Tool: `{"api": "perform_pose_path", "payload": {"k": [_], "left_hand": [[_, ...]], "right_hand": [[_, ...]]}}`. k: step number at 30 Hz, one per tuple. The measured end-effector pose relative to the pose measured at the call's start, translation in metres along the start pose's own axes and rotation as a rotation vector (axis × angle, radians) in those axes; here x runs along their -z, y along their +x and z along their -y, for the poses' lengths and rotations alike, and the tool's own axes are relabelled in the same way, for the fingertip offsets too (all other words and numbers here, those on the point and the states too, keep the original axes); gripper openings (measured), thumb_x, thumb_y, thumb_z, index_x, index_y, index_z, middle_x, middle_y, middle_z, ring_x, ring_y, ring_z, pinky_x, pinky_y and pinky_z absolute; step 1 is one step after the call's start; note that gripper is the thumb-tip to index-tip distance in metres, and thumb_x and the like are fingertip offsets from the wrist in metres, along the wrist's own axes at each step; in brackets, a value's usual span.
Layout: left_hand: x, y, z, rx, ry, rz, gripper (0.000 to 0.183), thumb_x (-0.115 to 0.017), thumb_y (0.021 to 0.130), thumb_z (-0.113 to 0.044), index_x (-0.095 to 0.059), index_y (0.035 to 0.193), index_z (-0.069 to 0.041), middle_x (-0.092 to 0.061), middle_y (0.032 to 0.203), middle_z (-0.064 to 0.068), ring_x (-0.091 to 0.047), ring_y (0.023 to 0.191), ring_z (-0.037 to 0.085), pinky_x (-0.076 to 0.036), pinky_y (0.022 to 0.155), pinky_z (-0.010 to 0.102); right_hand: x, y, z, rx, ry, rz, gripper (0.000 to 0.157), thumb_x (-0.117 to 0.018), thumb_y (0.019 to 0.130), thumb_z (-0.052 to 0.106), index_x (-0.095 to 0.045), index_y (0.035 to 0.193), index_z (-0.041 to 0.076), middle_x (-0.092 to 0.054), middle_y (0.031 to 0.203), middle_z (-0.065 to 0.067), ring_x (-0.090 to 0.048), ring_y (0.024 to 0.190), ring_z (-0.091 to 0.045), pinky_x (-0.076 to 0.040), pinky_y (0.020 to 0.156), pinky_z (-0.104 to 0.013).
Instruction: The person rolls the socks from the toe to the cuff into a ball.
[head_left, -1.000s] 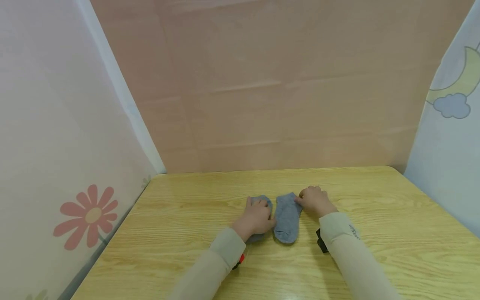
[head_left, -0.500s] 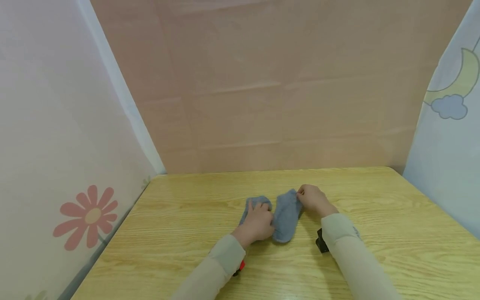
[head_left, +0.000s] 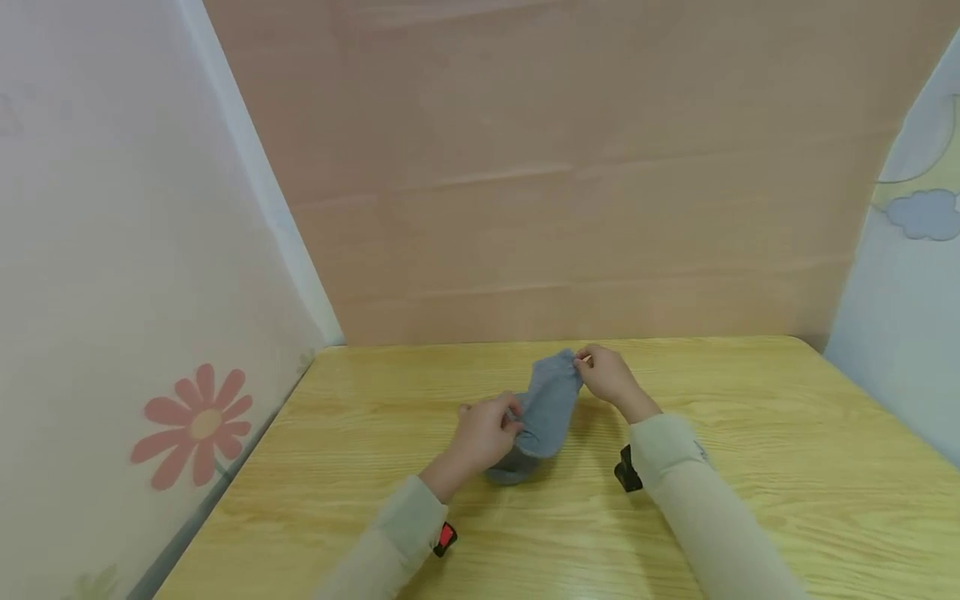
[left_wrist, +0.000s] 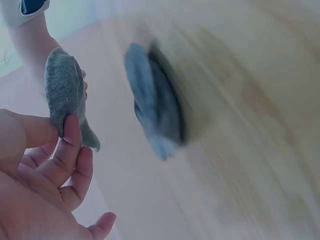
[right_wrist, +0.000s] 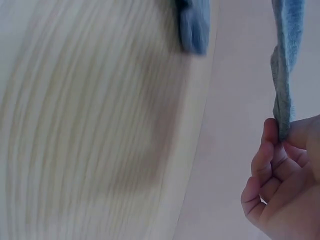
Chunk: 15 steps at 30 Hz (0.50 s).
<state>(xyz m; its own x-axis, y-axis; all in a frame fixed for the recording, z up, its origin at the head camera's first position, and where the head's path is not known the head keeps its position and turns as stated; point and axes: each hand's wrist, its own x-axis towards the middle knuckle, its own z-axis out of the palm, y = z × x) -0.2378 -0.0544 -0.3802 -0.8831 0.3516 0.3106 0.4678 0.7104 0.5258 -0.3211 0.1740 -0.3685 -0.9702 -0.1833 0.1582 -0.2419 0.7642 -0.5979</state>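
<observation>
A grey-blue sock [head_left: 551, 404] hangs between my two hands, tilted and lifted over the table. My left hand [head_left: 483, 433] pinches its lower left side between thumb and index finger, as the left wrist view shows the sock [left_wrist: 64, 85] at the fingertips. The upper right corner is pinched by my right hand [head_left: 609, 377]; in the right wrist view the sock [right_wrist: 284, 85] stretches up from thumb and finger. Beneath lies a second grey sock [head_left: 512, 468], partly covered by the raised one in the head view. The left wrist view shows this second sock [left_wrist: 155, 100] on the tabletop.
The wooden table [head_left: 720, 467] spans the area under both hands. A plain pinkish sheet [head_left: 570, 208] hangs behind its back edge. Printed sheets flank it, with a flower [head_left: 198, 425] on the left and a cloud [head_left: 924, 214] on the right.
The right sock has been raised and moved left over the other sock. My left hand has come off the left sock and now pinches the raised one; my right hand has shifted up and left.
</observation>
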Motion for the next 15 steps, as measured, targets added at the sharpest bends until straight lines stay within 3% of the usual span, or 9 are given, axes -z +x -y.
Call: {"api": "perform_pose_path", "payload": {"k": [8,15], "left_hand": [[0.004,-0.015,0.016,0.032,-0.009,0.061,0.013,-0.069,0.086,-0.007,-0.062,0.078,-0.014,-0.055,0.060,-0.009,-0.049,0.060,0.006,-0.029,0.089,0.063],[0.000,-0.021,0.016,0.043,-0.012,0.140,0.014,-0.068,0.086,-0.007,-0.064,0.076,-0.015,-0.057,0.064,-0.010,-0.049,0.062,0.005,-0.016,0.096,0.076]], "right_hand": [[-0.024,0.003,0.011,0.019,-0.093,0.057,0.022,-0.048,0.100,0.012,-0.058,0.112,-0.003,-0.062,0.082,-0.011,-0.053,0.063,-0.018,-0.044,0.058,-0.033],[-0.035,-0.004,0.013,0.035,-0.166,0.045,0.018,-0.052,0.098,0.011,-0.062,0.107,-0.002,-0.066,0.087,-0.011,-0.057,0.068,-0.019,-0.048,0.065,-0.039]]}}
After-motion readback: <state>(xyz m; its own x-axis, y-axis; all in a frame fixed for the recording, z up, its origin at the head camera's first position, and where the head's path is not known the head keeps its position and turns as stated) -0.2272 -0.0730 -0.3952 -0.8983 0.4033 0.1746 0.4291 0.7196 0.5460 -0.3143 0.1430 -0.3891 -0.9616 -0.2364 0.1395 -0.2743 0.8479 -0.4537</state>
